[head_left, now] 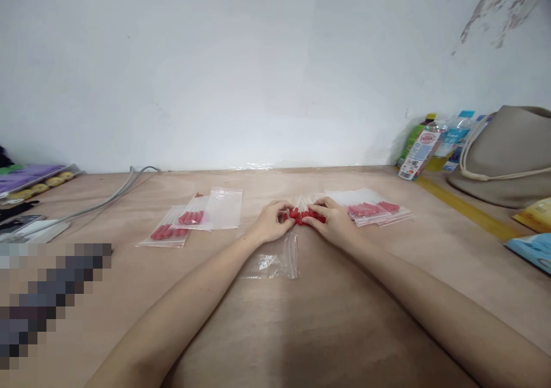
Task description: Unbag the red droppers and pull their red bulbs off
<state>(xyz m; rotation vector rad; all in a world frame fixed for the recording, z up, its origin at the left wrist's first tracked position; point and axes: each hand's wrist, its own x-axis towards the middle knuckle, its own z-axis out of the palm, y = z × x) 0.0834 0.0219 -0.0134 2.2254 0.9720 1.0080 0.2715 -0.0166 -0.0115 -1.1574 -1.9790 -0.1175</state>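
In the middle of the table, my left hand (272, 221) and my right hand (333, 218) face each other around a bunch of red-ended sticks (298, 216). Their pale, thin parts point toward the wall; the exact kind is too small to tell. Both hands have fingers curled and closed on the red ends. Just below my left hand lies a clear zip bag (271, 262), flat and crinkled. To the right, zip bags with red pieces (365, 209) overlap beside my right hand. More zip bags holding red pieces (169, 231) lie to the left, near a whitish bag (227, 207).
Bottles (419, 150) and a beige hat (503, 152) stand at the back right, near yellow tape (469, 210). Yellow and blue packets (534, 250) lie at the right edge. A grey cable (116, 196) crosses the left side, by a tray of purple and yellow items (38, 181).
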